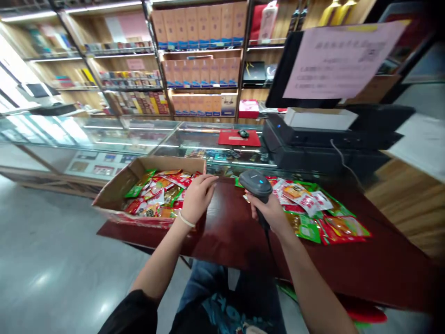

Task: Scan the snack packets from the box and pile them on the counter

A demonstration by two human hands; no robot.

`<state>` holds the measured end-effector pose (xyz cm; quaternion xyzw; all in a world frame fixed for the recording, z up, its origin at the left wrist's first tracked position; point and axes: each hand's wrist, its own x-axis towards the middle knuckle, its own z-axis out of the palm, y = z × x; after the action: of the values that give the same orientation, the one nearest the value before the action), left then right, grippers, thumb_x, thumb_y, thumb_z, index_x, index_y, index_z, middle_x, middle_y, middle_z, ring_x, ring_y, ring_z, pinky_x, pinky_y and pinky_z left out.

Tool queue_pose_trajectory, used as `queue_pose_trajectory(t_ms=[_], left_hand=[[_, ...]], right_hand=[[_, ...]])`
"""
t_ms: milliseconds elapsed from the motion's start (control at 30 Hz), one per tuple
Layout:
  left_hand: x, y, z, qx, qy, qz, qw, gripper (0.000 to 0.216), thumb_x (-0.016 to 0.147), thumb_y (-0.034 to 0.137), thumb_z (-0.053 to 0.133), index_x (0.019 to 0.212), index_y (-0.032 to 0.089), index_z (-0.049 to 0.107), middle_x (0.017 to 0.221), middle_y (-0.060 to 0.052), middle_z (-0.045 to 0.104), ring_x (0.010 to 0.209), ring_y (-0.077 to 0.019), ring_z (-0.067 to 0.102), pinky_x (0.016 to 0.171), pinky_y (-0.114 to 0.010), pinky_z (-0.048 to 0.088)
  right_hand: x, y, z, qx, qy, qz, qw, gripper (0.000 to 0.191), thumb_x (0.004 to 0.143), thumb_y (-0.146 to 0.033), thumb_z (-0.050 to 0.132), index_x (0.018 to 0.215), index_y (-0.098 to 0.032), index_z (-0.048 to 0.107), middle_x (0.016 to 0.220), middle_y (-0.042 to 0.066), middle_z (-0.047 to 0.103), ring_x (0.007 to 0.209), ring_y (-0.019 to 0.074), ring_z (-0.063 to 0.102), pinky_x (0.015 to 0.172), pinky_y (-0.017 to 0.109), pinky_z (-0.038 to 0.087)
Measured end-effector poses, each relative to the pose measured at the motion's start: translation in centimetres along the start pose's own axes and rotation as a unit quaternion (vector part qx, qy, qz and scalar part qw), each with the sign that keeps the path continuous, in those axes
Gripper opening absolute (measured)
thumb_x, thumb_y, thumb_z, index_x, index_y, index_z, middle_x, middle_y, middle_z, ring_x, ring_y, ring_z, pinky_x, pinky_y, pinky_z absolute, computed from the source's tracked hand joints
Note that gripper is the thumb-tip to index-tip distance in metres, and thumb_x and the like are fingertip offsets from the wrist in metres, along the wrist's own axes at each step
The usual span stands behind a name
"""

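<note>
While the right hand [273, 211] clasps a scanner [255, 183] and the empty left hand [197, 197] hovers unclenched, some packets [302, 195] lie on the table [225, 236], many more in the box [170, 163].

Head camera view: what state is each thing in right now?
Cardboard box: open-topped, filled with packets.
Scanner: held, blue light on.
Right hand: closed around scanner.
Left hand: at box's right edge, no object visible in it.
Loose packets: piled on table.
Pink sheet: spread over dark panel.
Shelf lights: on.
</note>
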<state>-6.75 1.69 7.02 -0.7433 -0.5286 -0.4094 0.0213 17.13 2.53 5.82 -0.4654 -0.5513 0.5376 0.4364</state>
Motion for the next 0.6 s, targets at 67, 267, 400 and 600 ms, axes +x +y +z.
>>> queue_pose_trajectory(t_ms=[67, 267, 400, 600], left_hand=[[-0.9, -2.6, -2.2, 0.029, 0.01, -0.031, 0.999, 0.025, 0.095, 0.023, 0.052, 0.116, 0.022, 0.065, 0.113, -0.008, 0.068, 0.106, -0.0219, 0.063, 0.096, -0.038, 0.05], [-4.6, -9.2, -7.4, 0.099, 0.021, -0.139, 0.985, 0.023, 0.093, 0.025, 0.053, 0.111, 0.021, 0.066, 0.108, -0.008, 0.07, 0.101, -0.0241, 0.064, 0.09, -0.037, 0.05], [-6.4, -11.9, -9.1, 0.108, 0.01, -0.185, 0.977, 0.023, 0.094, 0.028, 0.051, 0.108, 0.021, 0.067, 0.105, -0.008, 0.07, 0.095, -0.0226, 0.065, 0.085, -0.033, 0.05], [-5.5, -13.9, -9.8, 0.096, -0.073, -0.179, 0.976, 0.02, 0.091, 0.031, 0.053, 0.102, 0.022, 0.068, 0.094, -0.005, 0.071, 0.083, -0.0193, 0.065, 0.076, -0.029, 0.047]], right_hand=[[1.3, -0.1, 2.6, -0.001, -0.029, 0.003, 1.0, 0.038, 0.075, -0.053, 0.073, 0.076, -0.018, 0.06, 0.049, -0.005, 0.054, 0.037, 0.0116, 0.052, 0.035, 0.022, 0.041], [4.3, -0.1, 9.9, -0.02, -0.113, -0.006, 0.993, 0.039, 0.075, -0.054, 0.072, 0.07, -0.019, 0.056, 0.047, -0.004, 0.054, 0.035, 0.0114, 0.051, 0.035, 0.022, 0.041], [5.6, 0.6, 13.1, -0.023, -0.142, 0.01, 0.99, 0.039, 0.073, -0.055, 0.073, 0.069, -0.021, 0.053, 0.046, -0.004, 0.054, 0.034, 0.0119, 0.052, 0.033, 0.022, 0.041], [6.8, 2.0, 14.5, -0.027, -0.159, 0.014, 0.987, 0.038, 0.073, -0.054, 0.074, 0.071, -0.021, 0.053, 0.046, -0.004, 0.055, 0.033, 0.0122, 0.051, 0.033, 0.022, 0.041]])
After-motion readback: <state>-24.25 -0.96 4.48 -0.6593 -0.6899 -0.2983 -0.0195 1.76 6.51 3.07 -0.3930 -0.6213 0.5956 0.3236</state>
